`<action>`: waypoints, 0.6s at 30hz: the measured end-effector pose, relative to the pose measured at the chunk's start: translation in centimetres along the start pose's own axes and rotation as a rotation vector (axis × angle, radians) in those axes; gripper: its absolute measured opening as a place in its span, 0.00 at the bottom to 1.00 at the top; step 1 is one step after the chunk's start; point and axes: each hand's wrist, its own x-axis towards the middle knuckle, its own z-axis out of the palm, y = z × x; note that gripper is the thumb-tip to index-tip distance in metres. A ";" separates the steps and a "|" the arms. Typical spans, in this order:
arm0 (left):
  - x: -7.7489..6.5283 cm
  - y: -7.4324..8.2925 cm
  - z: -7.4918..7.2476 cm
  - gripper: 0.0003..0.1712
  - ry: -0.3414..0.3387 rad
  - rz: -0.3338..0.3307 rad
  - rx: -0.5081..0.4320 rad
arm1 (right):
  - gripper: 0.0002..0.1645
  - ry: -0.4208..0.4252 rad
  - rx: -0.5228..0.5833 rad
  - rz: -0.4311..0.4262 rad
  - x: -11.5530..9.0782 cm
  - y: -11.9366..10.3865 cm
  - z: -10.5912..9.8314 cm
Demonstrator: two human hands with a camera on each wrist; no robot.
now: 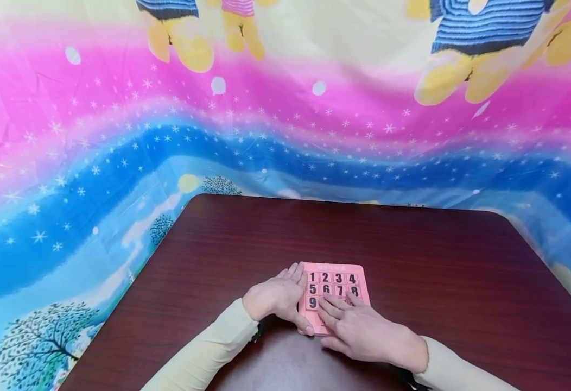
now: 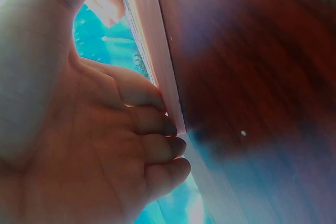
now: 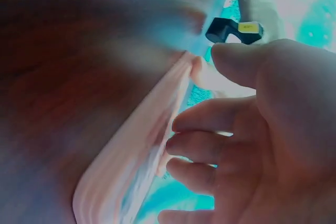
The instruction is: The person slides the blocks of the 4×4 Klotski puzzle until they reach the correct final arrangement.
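A pink number sliding puzzle (image 1: 366, 282) lies flat on the table, with black numerals on its tiles. Tiles 1 to 7 and 9 show plainly; the 8 is partly covered, and the lower right tiles are hidden under a hand. My left hand (image 1: 278, 296) rests along the puzzle's left edge, fingers extended toward the upper left corner and thumb by the lower left one. In the left wrist view, its fingertips (image 2: 170, 148) touch the side of the frame. My right hand (image 1: 363, 328) lies over the lower right part, its fairly straight fingers touching the tiles.
The dark reddish-brown table (image 1: 412, 244) has rounded far corners. Behind it and along its left side hangs a colourful printed cloth (image 1: 266, 125). A black strap piece with a yellow label (image 3: 249, 27) sits at the left wrist.
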 end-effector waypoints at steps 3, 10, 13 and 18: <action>0.0 0.1 -0.1 0.75 -0.004 -0.006 -0.006 | 0.37 -0.011 0.033 0.003 -1.0 0.2 -0.4; -0.1 0.0 -0.2 0.76 0.001 -0.012 -0.005 | 0.36 0.021 0.016 -0.048 -3.0 0.3 -0.2; 0.0 0.0 -0.1 0.76 0.008 -0.010 -0.007 | 0.36 0.048 -0.005 -0.070 -3.3 0.3 0.2; 0.1 0.1 -0.1 0.75 0.007 -0.009 0.004 | 0.36 0.060 -0.014 -0.091 -3.4 0.4 0.4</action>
